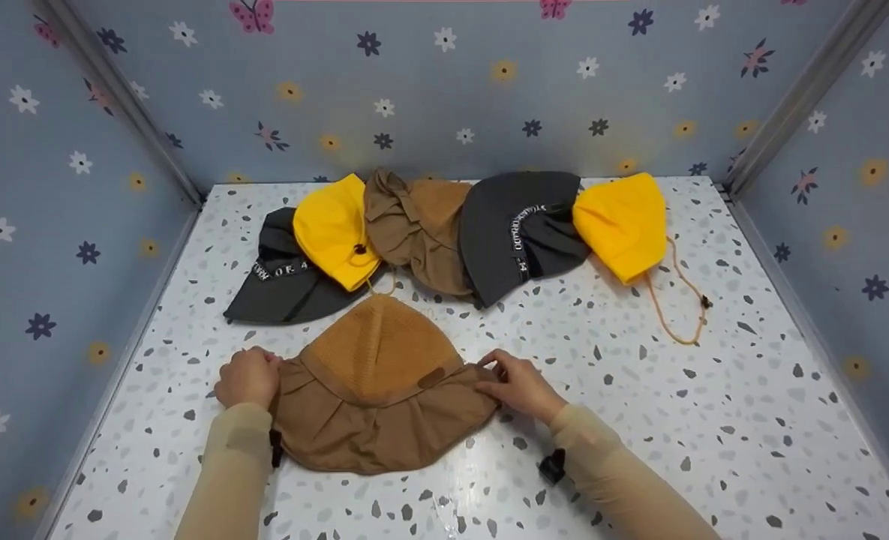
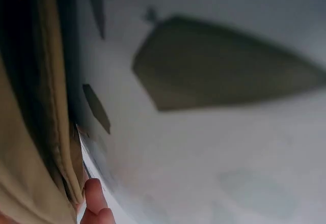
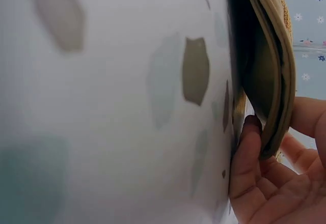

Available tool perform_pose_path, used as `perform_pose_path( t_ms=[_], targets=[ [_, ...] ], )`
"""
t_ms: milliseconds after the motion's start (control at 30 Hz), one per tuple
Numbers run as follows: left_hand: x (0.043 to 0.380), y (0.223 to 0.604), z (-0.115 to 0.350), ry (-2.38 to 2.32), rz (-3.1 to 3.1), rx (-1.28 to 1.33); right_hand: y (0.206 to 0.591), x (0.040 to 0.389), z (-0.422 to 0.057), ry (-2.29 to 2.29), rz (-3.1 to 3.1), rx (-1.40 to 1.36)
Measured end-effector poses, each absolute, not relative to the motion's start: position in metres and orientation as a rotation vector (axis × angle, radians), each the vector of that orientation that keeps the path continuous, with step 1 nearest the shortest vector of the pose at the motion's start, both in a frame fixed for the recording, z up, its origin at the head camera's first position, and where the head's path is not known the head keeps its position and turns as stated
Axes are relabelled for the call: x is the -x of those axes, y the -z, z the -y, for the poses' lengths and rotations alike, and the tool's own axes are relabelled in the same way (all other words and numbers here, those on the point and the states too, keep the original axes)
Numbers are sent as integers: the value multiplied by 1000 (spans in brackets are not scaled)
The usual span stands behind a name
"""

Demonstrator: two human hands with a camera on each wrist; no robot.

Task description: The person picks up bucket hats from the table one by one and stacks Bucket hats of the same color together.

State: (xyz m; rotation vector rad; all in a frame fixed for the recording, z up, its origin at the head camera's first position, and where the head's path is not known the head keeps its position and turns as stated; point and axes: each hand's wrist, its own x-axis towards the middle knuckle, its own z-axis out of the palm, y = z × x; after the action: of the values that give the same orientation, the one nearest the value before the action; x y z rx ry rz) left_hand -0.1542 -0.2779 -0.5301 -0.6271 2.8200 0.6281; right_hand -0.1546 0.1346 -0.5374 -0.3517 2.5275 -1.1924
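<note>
A brown sun hat (image 1: 384,435) with a tan mesh crown (image 1: 369,345) lies folded flat on the speckled table, its wide brim toward me. My left hand (image 1: 249,377) grips the brim's left end, its fingers mostly hidden in the head view. In the left wrist view, fingertips (image 2: 94,196) show beside the brown cloth (image 2: 30,147). At the opposite end, my right hand (image 1: 523,386) pinches the brim's edge. The right wrist view shows the layered brim (image 3: 277,76) between the thumb and fingers (image 3: 249,152).
Behind it, a row of hats overlaps: a dark grey one (image 1: 294,296), a yellow one (image 1: 331,229), a brown one (image 1: 421,232), another dark grey one (image 1: 493,232) and a yellow one (image 1: 624,229) with a looped cord (image 1: 669,330). Flowered panels (image 1: 444,90) enclose the table (image 1: 677,435).
</note>
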Motion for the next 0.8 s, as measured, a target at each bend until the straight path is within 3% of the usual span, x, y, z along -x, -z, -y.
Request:
perform_pose_path(
  t_ms=[500,800],
  targets=[
    [155,530,265,-544,-2996,609,538,154,-130,905,-2662,448],
    [158,525,250,-590,-3034,449,534,159,-129,889,-2637,441]
  ],
)
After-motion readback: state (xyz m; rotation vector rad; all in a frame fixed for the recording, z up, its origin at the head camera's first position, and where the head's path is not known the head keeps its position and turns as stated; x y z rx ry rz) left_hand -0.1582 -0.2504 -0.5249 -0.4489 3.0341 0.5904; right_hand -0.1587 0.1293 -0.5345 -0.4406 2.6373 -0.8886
